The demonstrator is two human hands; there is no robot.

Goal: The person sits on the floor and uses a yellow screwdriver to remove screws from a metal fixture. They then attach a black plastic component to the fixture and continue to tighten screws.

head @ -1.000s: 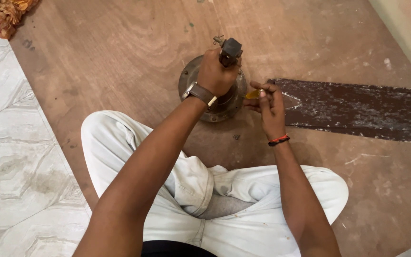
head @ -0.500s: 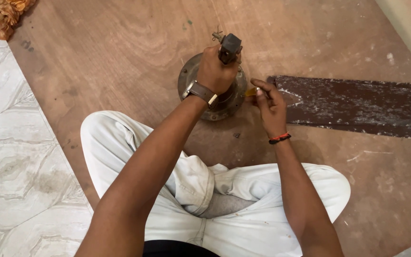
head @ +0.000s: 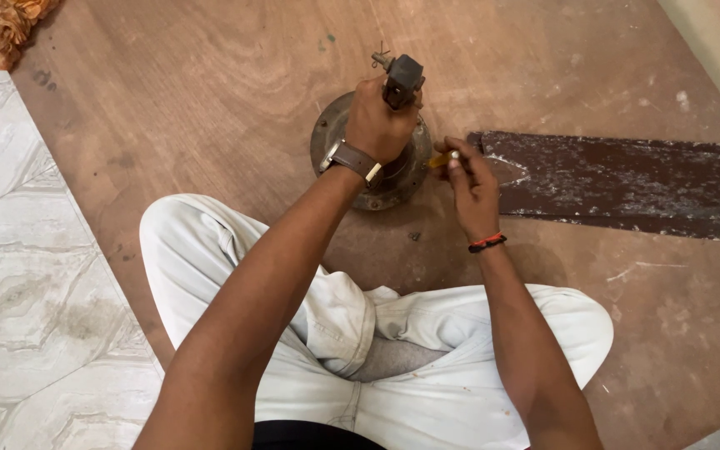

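Note:
A round metal fan motor (head: 332, 133) lies on a brown wooden board (head: 210, 100). My left hand (head: 379, 125), with a watch at the wrist, grips the motor's central shaft and dark top block (head: 403, 79). My right hand (head: 470, 179) is closed on a small yellow-handled tool (head: 440, 158), its tip at the motor's right rim. A dusty dark brown fan blade (head: 627, 183) stretches rightward from the motor, flat on the board.
I sit cross-legged in white trousers (head: 410, 358) just before the motor. A pale patterned tile floor (head: 27, 283) lies to the left. An orange cloth (head: 10, 25) sits at the top left corner. A light wall edge (head: 718, 42) runs at top right.
My right hand has edged slightly nearer the motor rim with the tool. The left hand keeps its grip on the shaft.

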